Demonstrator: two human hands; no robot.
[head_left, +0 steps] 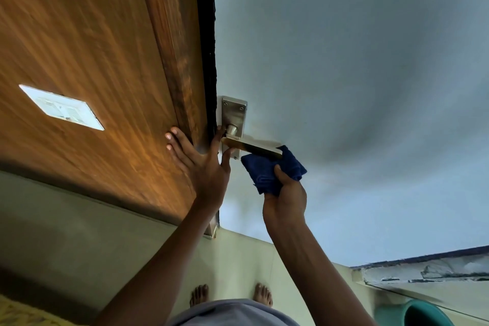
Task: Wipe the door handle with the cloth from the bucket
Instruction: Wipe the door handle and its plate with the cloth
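Observation:
The metal lever door handle (251,149) sticks out from a silver backplate (234,114) on the pale blue door (344,74). A folded dark blue cloth (270,169) is pressed under the lever's free end, and my right hand (285,198) grips it from below. My left hand (203,164) lies flat with spread fingers on the wooden door frame (174,61), its thumb and forefinger touching the backplate beside the lever's base.
A white switch plate (62,107) sits on the wood-panelled wall at left. A green bucket (420,313) stands on the floor at bottom right, below a chipped ledge (428,270). My bare feet (230,296) stand on pale floor tiles.

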